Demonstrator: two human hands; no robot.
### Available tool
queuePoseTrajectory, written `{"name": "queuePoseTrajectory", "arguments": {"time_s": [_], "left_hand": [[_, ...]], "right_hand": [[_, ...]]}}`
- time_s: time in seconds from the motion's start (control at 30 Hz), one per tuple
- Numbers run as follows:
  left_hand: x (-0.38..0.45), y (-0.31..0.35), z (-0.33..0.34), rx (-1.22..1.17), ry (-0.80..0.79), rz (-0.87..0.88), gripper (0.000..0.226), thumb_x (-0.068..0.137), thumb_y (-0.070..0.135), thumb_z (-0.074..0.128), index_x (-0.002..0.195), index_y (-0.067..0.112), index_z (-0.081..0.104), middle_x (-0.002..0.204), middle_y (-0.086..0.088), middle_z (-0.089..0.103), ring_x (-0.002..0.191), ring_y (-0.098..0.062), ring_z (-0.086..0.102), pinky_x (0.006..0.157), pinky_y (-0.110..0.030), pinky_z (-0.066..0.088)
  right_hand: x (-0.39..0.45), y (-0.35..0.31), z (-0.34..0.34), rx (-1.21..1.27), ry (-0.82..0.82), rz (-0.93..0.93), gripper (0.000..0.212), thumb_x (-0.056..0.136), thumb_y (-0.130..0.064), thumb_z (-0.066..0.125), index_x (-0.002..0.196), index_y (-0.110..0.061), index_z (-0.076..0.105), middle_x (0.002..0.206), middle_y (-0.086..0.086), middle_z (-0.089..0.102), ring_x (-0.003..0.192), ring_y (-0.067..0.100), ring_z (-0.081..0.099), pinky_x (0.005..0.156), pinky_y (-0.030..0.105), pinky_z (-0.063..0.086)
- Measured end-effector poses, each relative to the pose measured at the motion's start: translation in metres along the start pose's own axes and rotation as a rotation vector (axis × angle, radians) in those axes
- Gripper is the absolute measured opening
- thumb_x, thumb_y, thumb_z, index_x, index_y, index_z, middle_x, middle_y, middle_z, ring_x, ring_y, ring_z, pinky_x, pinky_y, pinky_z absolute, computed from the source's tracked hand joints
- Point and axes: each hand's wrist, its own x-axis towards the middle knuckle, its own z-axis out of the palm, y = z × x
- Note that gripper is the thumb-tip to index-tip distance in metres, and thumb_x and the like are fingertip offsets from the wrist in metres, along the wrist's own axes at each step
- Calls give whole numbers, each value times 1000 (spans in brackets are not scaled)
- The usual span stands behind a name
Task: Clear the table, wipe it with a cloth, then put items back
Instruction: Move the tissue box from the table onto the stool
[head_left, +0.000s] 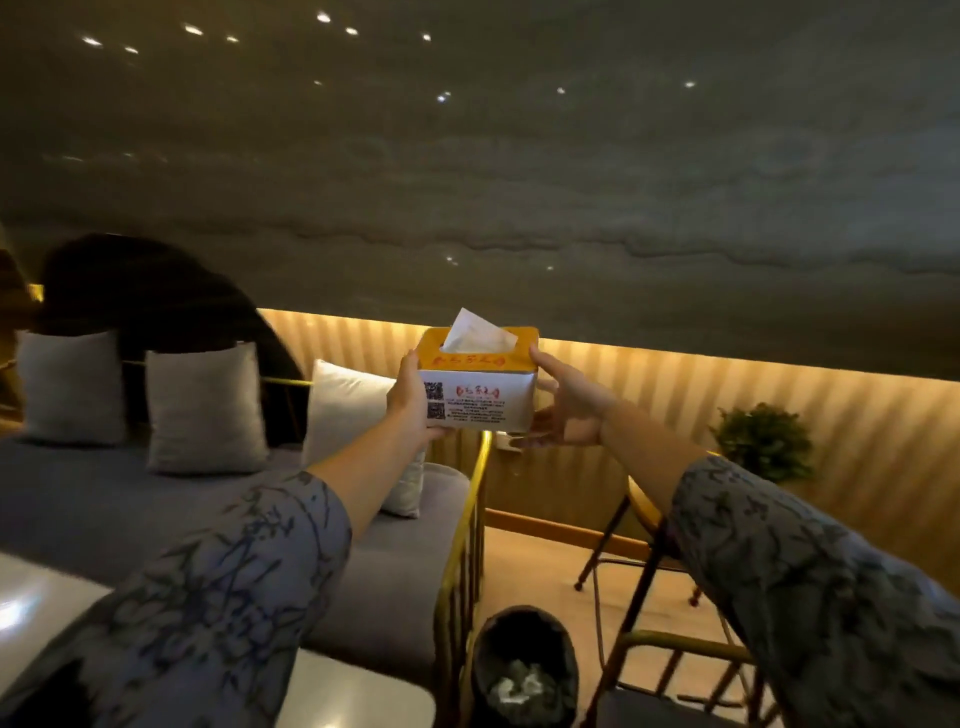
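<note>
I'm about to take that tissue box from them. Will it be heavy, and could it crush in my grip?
The tissue box is probably light: both hands, left hand and right hand, hold it out at arm's length by its ends. Its white sides look soft, so squeezing may dent them. The tissue sticking out on top is floppy and may pull free.

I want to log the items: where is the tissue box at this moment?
In the head view, the tissue box is held up at centre between the left hand and the right hand, above the sofa's gold rail.
</note>
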Motion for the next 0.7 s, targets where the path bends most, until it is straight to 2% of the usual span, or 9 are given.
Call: {"name": "queuePoseTrajectory", "arguments": {"time_s": [0.1, 0.2, 0.3, 0.37, 0.53, 0.6, 0.7], "left_hand": [[20, -28, 52, 32, -87, -31, 60, 87, 68, 41, 115, 18, 60, 104, -15, 71, 101, -35, 66, 97, -55, 48], [38, -61, 98, 114, -173, -94, 47, 97, 58, 34, 100, 16, 55, 95, -13, 66, 100, -30, 60, 104, -53, 43], [52, -93, 141, 203, -242, -137, 40, 101, 51, 32, 91, 18, 52, 88, -9, 60, 92, -26, 55, 95, -46, 44], [64, -110, 155, 256, -265, -142, 37, 103, 47, 32, 88, 21, 53, 87, -8, 60, 87, -22, 56, 89, -43, 43], [131, -156, 207, 378, -398, -208, 28, 104, 40, 32, 112, 20, 50, 99, -7, 61, 101, -25, 54, 97, -52, 43], [160, -172, 227, 416, -458, -252, 27, 105, 37, 31, 117, 20, 48, 106, -7, 59, 98, -24, 54, 88, -49, 46], [209, -200, 251, 502, -533, -323, 31, 106, 32, 31, 126, 15, 48, 118, -8, 61, 102, -22, 57, 78, -41, 50]], "right_hand": [[4, 13, -51, 92, 191, -47, 84, 65, -64, 76, 134, -29, 44, 132, 19, 51, 112, 41, 58, 89, 52, 55], [6, 33, -98, 210, 320, -68, 69, 77, -62, 67, 133, -27, 47, 124, 20, 57, 109, 39, 59, 87, 48, 56], [7, 49, -142, 244, 450, -78, 40, 89, -55, 57, 114, -25, 54, 113, 21, 59, 108, 37, 58, 93, 48, 53], [10, 57, -161, 251, 542, -76, 31, 93, -49, 55, 107, -22, 55, 111, 20, 58, 108, 38, 57, 95, 50, 51], [47, 78, -224, 295, 719, -38, 29, 97, -46, 51, 102, -18, 57, 102, 13, 63, 104, 35, 57, 99, 61, 44], [69, 86, -250, 305, 771, -32, 34, 96, -49, 51, 105, -18, 62, 103, 11, 67, 102, 33, 61, 95, 60, 48], [104, 95, -286, 358, 807, -38, 26, 101, -38, 45, 101, -18, 63, 100, 10, 69, 91, 27, 66, 83, 51, 55]]}}
